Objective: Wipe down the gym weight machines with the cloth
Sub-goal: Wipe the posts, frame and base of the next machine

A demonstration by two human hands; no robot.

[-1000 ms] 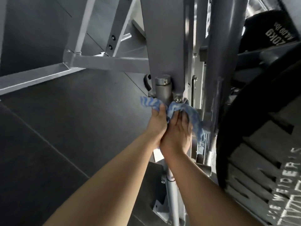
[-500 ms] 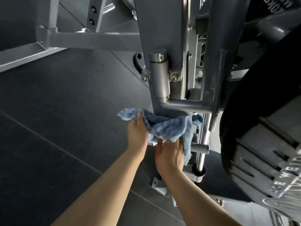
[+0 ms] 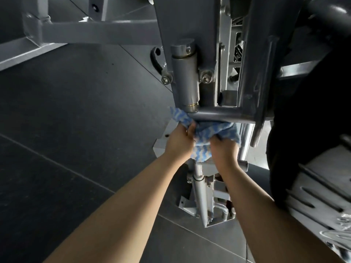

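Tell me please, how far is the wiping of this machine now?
In hand: both hands, left hand and right hand, grip the blue cloth under the horizontal bar. Done: cannot tell; no surface looks clearly cleaned. Left: probably the lower post and the weight plate.

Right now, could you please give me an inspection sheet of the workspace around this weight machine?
Surface: dark rubber floor with pale seam lines.
Job's things: blue and white cloth bunched under the horizontal grey bar of the machine frame.
Clutter: nothing seen.
Grippers: left hand and right hand both grip the cloth, fingers curled into it.
Cables: nothing seen for certain.
Surroundings: grey cylinder bolted to the frame, black weight plate at the right, chrome rod running down to a floor bracket.
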